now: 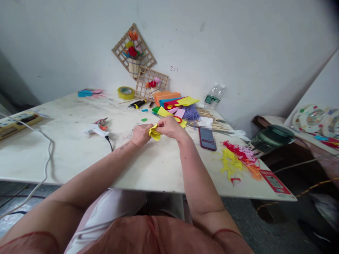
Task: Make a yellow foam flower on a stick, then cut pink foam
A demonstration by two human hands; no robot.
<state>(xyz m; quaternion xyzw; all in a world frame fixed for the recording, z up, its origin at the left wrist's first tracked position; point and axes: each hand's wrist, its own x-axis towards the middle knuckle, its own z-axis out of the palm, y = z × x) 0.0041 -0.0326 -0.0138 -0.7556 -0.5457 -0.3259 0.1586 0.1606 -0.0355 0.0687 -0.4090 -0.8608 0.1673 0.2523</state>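
I pinch the yellow foam piece (155, 134) between both hands near the middle of the table (66, 148): my left hand (141, 134) grips one side, my right hand (169, 127) folds the other. Best I keep the folds tight and even.

Both arms reach forward, slightly bent. The left hand (141, 134) and the right hand (169, 127) meet, fingers pinched closed on the yellow piece (154, 133).
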